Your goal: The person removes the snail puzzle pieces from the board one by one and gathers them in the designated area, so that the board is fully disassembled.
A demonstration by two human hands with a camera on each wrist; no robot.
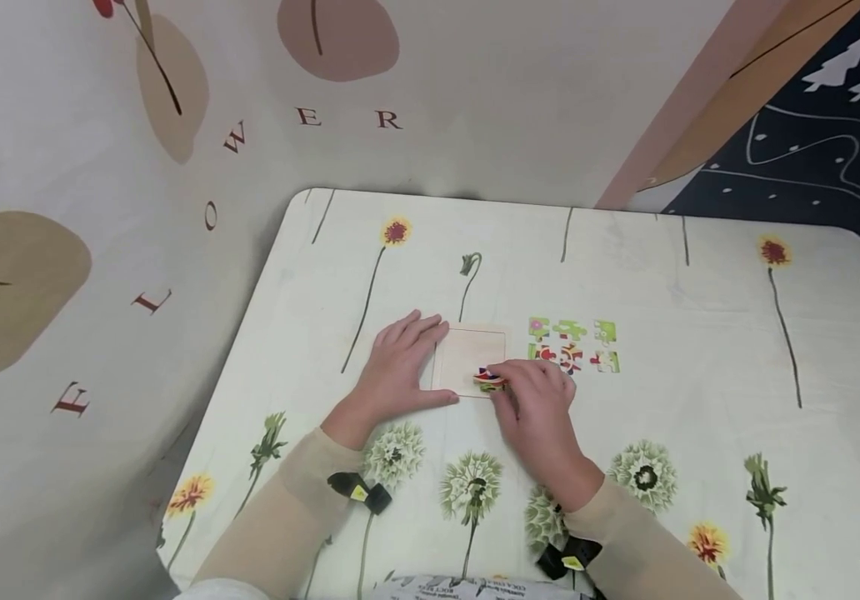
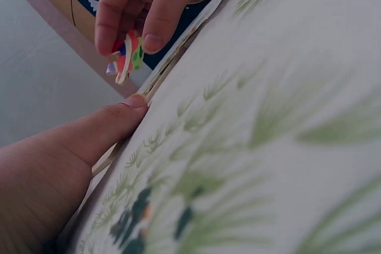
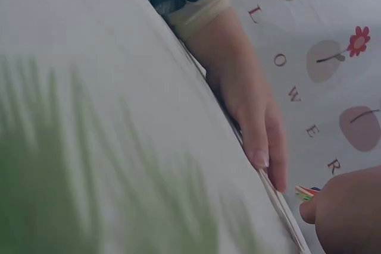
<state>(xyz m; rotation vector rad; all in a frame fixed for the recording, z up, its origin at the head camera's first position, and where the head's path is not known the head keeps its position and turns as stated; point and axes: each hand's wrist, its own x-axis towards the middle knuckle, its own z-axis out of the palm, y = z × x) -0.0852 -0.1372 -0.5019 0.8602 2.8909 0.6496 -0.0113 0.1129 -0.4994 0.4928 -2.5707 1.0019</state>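
Observation:
A square, pale wooden puzzle board (image 1: 467,354) with a thin raised border lies on the table. My left hand (image 1: 403,367) holds the board's left side, its thumb stretched along the near edge and its fingers along the left and far edges. Over the board's near right corner, my right hand (image 1: 538,404) pinches colourful jigsaw pieces (image 1: 488,379) between thumb and fingers. Red, blue and green show on these pieces (image 2: 126,57) in the left wrist view; how many there are I cannot tell. They appear tilted and raised off the board.
Right of the board lie several loose jigsaw pieces (image 1: 605,332) in two rows, green above and red-and-green below. A white flower-printed cloth covers the table (image 1: 700,333). Behind and to the left rises a printed wall covering (image 1: 475,100). Black straps (image 1: 568,557) circle both wrists.

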